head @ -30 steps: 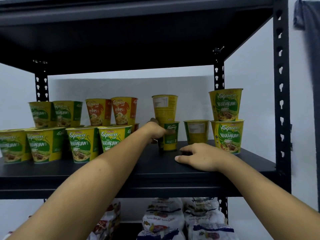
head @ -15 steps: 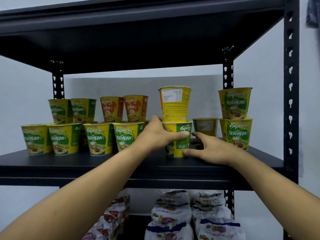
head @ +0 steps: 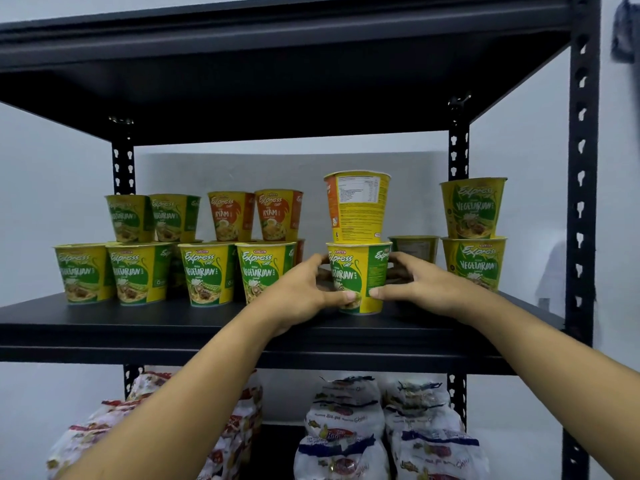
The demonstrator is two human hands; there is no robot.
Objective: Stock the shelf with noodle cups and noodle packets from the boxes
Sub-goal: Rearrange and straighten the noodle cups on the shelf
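Black metal shelf [head: 173, 320] against pale wall [head: 52, 168]. Cup [head: 360, 271] stands on shelf, centre-right, a second cup [head: 356, 206] stacked on it. Left hand [head: 304, 292] and right hand [head: 419, 285] both clasp the lower cup. Packets [head: 346, 420] on tier below, cut off by frame edge. Rear cup [head: 414, 247] part hidden, label unreadable.

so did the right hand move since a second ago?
Yes. The right hand left the shelf board and went back-left onto the green Vegetarian cup under the nutrition-label cup.

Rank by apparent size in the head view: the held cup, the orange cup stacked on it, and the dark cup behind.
1. Held cup and orange cup: look alike.
2. Dark cup: smallest, but farther back and partly hidden.
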